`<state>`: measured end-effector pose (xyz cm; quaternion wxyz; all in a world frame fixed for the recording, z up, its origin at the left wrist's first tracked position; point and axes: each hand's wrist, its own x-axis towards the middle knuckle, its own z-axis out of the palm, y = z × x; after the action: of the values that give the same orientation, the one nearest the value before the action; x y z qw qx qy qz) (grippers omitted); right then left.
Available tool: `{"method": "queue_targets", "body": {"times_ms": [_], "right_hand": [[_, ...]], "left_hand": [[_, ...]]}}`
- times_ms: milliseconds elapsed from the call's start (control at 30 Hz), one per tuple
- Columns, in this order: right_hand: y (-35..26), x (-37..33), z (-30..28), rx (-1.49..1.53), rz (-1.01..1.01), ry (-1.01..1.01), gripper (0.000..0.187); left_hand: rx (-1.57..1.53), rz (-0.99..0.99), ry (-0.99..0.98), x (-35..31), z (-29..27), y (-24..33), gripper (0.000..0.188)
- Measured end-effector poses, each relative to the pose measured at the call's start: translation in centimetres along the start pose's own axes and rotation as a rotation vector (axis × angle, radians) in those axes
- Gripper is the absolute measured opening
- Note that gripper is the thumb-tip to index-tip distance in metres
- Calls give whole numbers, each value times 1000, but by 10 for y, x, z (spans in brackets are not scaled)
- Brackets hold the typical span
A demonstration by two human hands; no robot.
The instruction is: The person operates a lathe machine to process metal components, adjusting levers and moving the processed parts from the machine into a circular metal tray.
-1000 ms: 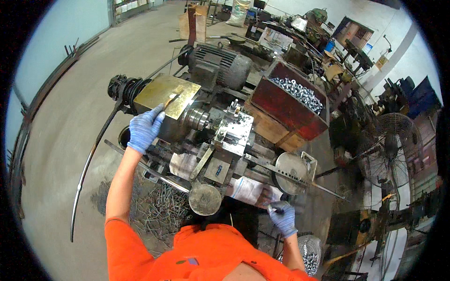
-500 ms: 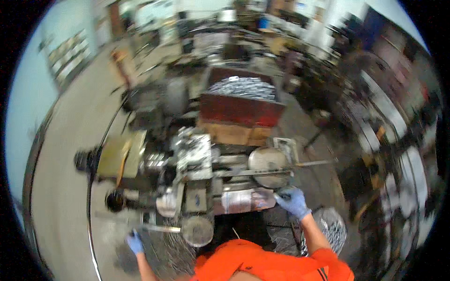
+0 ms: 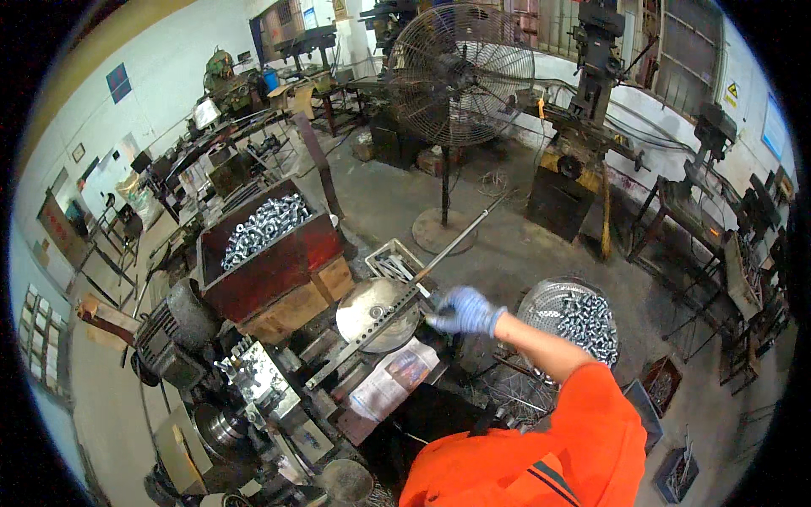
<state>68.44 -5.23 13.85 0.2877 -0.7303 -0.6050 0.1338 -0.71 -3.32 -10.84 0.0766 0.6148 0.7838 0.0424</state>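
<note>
Nearest, an orange sleeve ends above the right forearm. Left hand outside the view; state of its fingers cannot be told. A printed sheet lies ahead of the torso, and a round mesh basket, partly filled with shiny metal parts, stands right of the forearm. Right hand, gloved in pale blue: fingers bent and directed left, just beside the perforated bar; whether they are clamped on anything cannot be told. The perforated bar slants across a round metal disc. Beyond, to the left, a dark red box holds heaped metal pieces. Farther back stands a pedestal fan
</note>
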Motion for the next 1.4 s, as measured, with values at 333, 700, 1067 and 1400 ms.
{"method": "queue_targets", "body": {"times_ms": [333, 700, 1067, 1400], "right_hand": [[115, 118, 5, -682, -90, -162, 67], [197, 103, -26, -865, 416, -177, 53], [302, -107, -87, -703, 679, -51, 42], [325, -214, -77, -870, 810, 34, 52]], "left_hand": [[-176, -129, 140, -26, -64, -215, 36], [-735, -443, 259, -50, -146, -64, 48], [-1311, -777, 556, 22, -100, -12, 30], [-1542, -796, 803, 33, -83, 8, 17]]}}
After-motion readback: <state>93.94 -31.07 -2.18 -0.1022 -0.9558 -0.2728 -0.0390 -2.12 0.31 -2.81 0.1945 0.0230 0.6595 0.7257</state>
